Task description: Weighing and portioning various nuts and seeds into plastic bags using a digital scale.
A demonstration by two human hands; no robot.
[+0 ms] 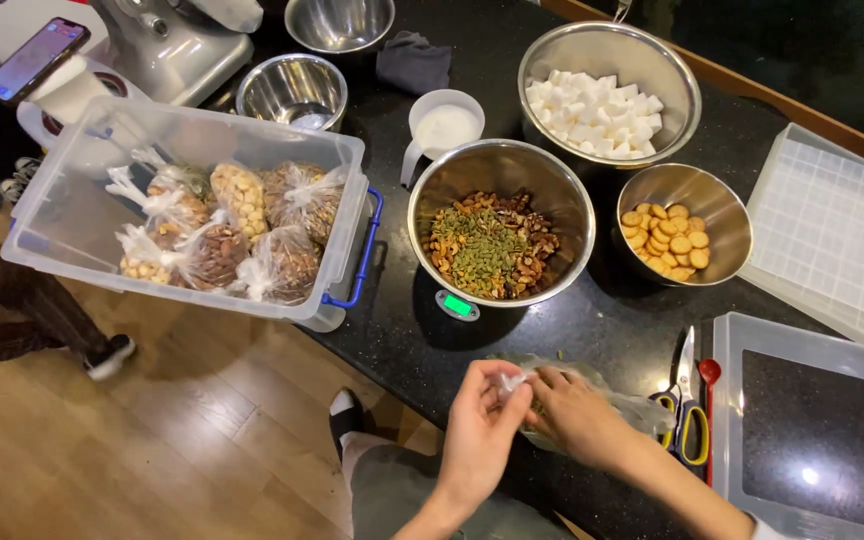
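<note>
Here, at the lower centre of the frame, a person's left hand and right hand meet over a clear plastic bag lying on the black countertop. The left hand's fingers are pinched narrow on the twisted white neck of the bag, and the right hand's fingers curl closed on the same neck from the other side, the rest of the bag spreading out behind the right wrist.

Just above the hands, in the middle of the frame, a steel bowl of mixed nuts and green seeds sits on a small kitchen scale with a lit green display. To its right stands a smaller steel bowl of round crackers, and above that, at the upper right, a large steel bowl of white marshmallows. A white measuring cup stands just left of the marshmallow bowl.

At the left of the frame a clear plastic bin with blue handles overhangs the counter edge, holding several tied bags of nuts. Two empty steel bowls and the base of a stand mixer fill the upper left, beside a phone.

To the right of the hands lie yellow-handled scissors and a red spoon, beside a clear lidded container.
</note>
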